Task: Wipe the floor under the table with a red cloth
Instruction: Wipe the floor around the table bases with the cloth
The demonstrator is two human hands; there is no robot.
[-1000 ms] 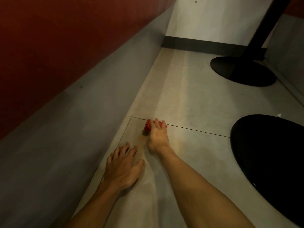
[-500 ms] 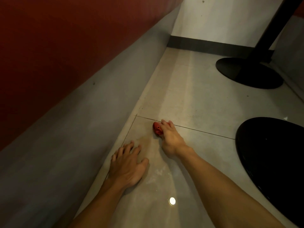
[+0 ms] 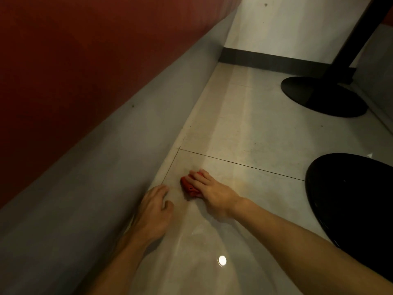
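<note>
Down low, right hand (image 3: 212, 193) presses red cloth (image 3: 188, 186) near grey bench base (image 3: 106, 177).

I have just one view, from the camera on the person's head, held low and tipped forward and down along the floor (image 3: 255, 128), close enough that both forearms run in from the bottom edge. It faces the far wall (image 3: 297, 26), with the bench base (image 3: 89, 177) slanting down my left side. Two black round table feet (image 3: 323, 96) sit at my right, the nearer one cropped by the frame edge.
</note>
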